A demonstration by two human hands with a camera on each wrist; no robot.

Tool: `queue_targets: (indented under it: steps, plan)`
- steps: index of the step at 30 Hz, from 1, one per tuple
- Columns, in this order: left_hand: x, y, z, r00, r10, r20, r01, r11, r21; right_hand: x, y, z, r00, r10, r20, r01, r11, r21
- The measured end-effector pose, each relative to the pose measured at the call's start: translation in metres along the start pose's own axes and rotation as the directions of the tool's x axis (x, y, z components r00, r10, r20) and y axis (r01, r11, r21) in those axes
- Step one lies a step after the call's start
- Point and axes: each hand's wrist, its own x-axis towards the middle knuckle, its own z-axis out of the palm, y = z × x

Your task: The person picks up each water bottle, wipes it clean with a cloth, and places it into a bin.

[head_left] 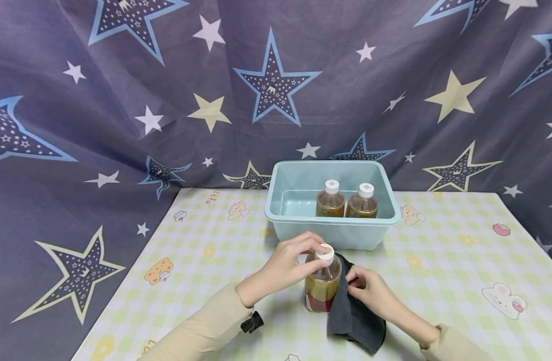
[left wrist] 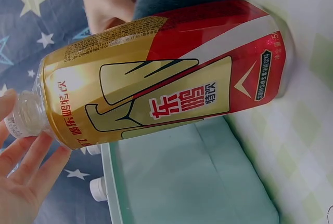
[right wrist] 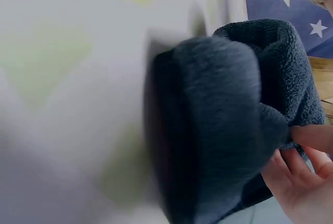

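A plastic drink bottle (head_left: 322, 291) with a gold and red label stands on the table, a little in front of the tub. My left hand (head_left: 298, 255) pinches its white cap (head_left: 325, 253) between thumb and fingers from above; the left wrist view shows the fingers round the bottle's neck (left wrist: 28, 112). To the bottle's right, my right hand (head_left: 371, 291) pinches a dark grey cloth (head_left: 357, 321) that hangs folded against the bottle's side. Up close in the right wrist view, thumb and fingers grip the fuzzy cloth (right wrist: 223, 115), which hides the bottle there.
Behind the bottle stands a light blue plastic tub (head_left: 330, 233). Inside it, toward its right half, two similar bottles with white caps stand upright, the left one (head_left: 331, 203) beside the right one (head_left: 363, 204). A checked tablecloth (head_left: 456, 281) covers the table, with a star-patterned curtain (head_left: 303, 140) behind.
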Motion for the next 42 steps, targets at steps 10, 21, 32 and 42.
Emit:
queue_targets:
  steps: [10,21,32,42]
  plan:
    - [0.001,0.003,0.000,1.000,-0.024,0.010,0.024,1.000,-0.008,-0.004,0.003,0.005,0.999,0.012,-0.032,-0.015,0.995,-0.102]
    - [0.001,0.002,0.000,1.000,0.005,0.006,-0.005,1.000,0.015,-0.003,-0.009,-0.005,0.999,0.012,-0.051,-0.012,1.000,-0.001]
    - [0.000,-0.001,-0.001,1.000,0.010,0.004,-0.010,1.000,0.017,-0.002,-0.037,-0.013,0.985,0.080,-0.156,-0.074,0.996,0.043]
    - [0.000,0.001,-0.002,1.000,-0.010,0.009,0.010,1.000,0.006,-0.002,-0.047,-0.018,0.981,0.053,-0.185,-0.037,0.995,0.089]
